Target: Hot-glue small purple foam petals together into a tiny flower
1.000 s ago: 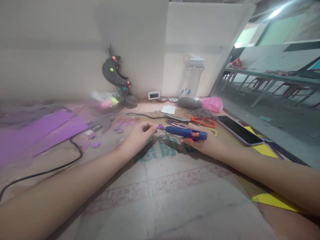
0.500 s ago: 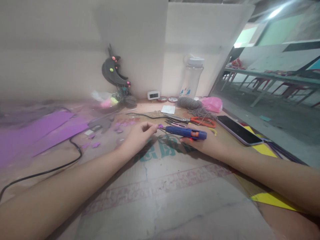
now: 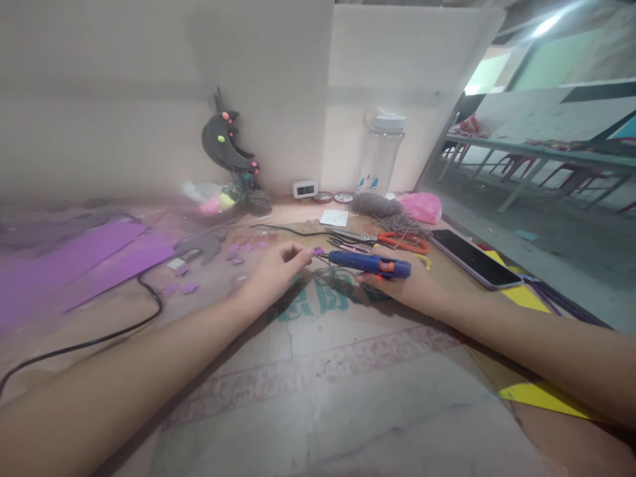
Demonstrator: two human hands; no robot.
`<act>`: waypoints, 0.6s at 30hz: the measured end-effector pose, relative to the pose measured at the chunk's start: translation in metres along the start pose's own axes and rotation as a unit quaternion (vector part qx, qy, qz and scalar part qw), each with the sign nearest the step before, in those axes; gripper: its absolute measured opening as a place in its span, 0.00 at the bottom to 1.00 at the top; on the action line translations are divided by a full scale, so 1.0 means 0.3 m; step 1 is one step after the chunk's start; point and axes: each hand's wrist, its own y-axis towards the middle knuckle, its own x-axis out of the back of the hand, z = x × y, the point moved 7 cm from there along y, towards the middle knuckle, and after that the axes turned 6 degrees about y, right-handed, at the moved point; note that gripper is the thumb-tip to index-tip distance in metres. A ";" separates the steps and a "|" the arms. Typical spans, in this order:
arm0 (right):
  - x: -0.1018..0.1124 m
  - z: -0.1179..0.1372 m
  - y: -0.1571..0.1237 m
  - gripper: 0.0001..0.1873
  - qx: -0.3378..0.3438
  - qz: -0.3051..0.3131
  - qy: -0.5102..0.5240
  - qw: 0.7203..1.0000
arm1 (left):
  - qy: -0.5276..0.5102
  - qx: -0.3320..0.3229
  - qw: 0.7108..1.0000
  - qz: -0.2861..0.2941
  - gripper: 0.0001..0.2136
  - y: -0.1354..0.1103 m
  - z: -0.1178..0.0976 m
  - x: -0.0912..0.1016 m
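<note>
Our left hand (image 3: 276,270) pinches a small purple piece (image 3: 319,251) at its fingertips; our right hand (image 3: 405,286) grips the blue glue gun (image 3: 370,264), its nozzle just beside that piece, mid-table. Beyond lie scissors (image 3: 400,241), a phone (image 3: 471,259) and a bottle (image 3: 381,156)

Colour key, work surface
Glue gun (image 3: 370,263) blue, orange trigger; foam piece (image 3: 319,251) and foam sheets (image 3: 74,262) purple; scissors (image 3: 405,243) orange-handled; paper sheet (image 3: 541,397) yellow; bag (image 3: 422,207) pink; yarn (image 3: 377,205) grey; cable (image 3: 149,298) black
</note>
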 end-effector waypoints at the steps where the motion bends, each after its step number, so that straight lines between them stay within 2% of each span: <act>1: 0.000 0.002 -0.001 0.11 0.001 0.000 0.000 1.000 | 0.000 0.002 1.000 0.001 0.17 0.000 0.000 0.000; 18: 0.003 0.003 -0.003 0.11 0.012 -0.008 -0.002 1.000 | -0.011 -0.002 1.000 0.001 0.17 0.000 -0.001 -0.003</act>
